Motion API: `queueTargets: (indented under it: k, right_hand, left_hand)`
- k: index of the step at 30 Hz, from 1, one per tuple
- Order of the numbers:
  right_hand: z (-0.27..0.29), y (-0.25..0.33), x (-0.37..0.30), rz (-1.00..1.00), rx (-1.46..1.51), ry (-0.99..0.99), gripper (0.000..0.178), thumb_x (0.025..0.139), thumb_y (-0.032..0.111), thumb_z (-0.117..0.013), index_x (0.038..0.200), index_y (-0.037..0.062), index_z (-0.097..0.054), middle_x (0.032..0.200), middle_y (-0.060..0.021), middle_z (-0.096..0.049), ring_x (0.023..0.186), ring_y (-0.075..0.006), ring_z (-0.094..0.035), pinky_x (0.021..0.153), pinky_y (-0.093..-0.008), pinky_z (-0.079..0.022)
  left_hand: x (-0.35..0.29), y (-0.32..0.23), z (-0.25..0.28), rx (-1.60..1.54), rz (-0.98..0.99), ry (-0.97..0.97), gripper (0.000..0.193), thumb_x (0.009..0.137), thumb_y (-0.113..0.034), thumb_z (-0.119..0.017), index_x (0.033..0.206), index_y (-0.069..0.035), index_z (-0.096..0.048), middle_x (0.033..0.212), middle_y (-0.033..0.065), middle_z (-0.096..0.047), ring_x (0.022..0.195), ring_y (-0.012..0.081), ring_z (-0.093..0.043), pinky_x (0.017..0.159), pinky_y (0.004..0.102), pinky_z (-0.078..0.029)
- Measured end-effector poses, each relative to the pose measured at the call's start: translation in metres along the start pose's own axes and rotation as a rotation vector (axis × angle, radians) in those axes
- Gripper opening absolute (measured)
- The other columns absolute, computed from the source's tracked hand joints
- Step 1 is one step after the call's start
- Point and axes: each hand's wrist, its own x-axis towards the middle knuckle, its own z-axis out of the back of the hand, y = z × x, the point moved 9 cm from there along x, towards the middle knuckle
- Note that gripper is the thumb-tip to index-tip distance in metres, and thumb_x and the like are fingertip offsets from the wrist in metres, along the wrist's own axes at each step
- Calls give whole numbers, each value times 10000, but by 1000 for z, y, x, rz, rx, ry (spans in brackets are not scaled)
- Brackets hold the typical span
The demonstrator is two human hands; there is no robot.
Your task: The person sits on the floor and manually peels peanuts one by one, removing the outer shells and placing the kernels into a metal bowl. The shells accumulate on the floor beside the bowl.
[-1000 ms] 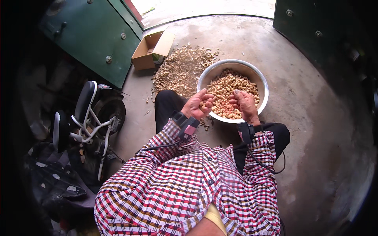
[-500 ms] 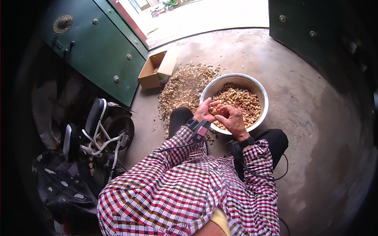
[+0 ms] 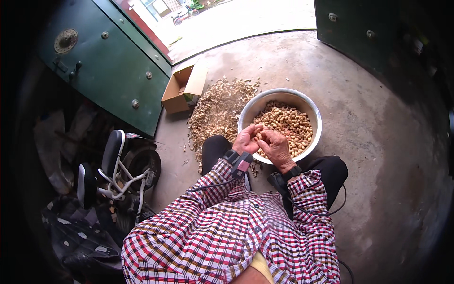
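Note:
Above the near left rim of a wide pale metal basin (image 3: 315, 106), my two hands meet. My left hand (image 3: 246, 140) is turned palm up with its fingers curled in. My right hand (image 3: 275, 147) reaches over from the right, thumb and fingertips pinched against the left fingers. Between them is a small tan peanut (image 3: 258, 136), mostly covered by the fingers. Unshelled peanuts (image 3: 288, 118) heap up inside the basin, with some reddish kernels among them near my right fingers.
Left of the basin, broken peanut shells (image 3: 217, 106) spread over the concrete floor (image 3: 364, 123). An open cardboard box (image 3: 176, 102) stands behind them by a green metal door (image 3: 109, 61). A small wheeled frame with black pads (image 3: 113, 154) is at the left. Cables run from both wrist straps.
My hands have drawn closer together, and the right fingers now pinch at the left fingertips. The left palm has dropped slightly. The whole view has shifted a little.

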Motion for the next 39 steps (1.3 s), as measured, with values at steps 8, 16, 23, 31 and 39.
queueTargets:
  k: [8,16,23,31,39]
  right_hand:
    - [-14,-52,-9,-469,597,47,174,729,65,-579,887,1,-544,772,-76,-601,707,-120,-581,598,-248,-463]
    - [-15,-62,-5,-632,959,-7,223,781,113,-594,937,-32,-528,827,-92,-598,732,-127,-578,618,-227,-474]
    - [-11,-54,-1,-496,690,49,171,787,111,-574,882,-30,-587,775,-61,-616,700,-95,-567,605,-220,-455]
    - [1,-52,0,-619,945,-38,145,812,169,-605,837,27,-596,695,22,-558,575,-26,-480,504,-153,-399]
    - [2,-60,1,-549,799,-33,136,804,151,-610,847,24,-588,700,12,-563,583,-35,-488,533,-162,-407]
  left_hand:
    - [-7,0,5,82,33,6,193,837,-180,-547,898,2,-563,823,89,-581,717,170,-527,708,287,-467]
    - [-18,5,-24,338,46,60,172,830,-181,-572,942,-52,-557,782,21,-567,726,128,-544,748,323,-475]
    - [-16,0,-17,371,22,88,153,831,-160,-569,946,-62,-542,764,15,-557,682,88,-517,667,249,-462]
    - [-29,2,-38,533,-12,155,146,845,-152,-545,943,-46,-568,829,37,-591,671,81,-521,578,200,-416]
    - [-30,3,-42,568,-24,93,136,860,-151,-526,906,-27,-559,703,-24,-489,596,49,-418,530,185,-367]
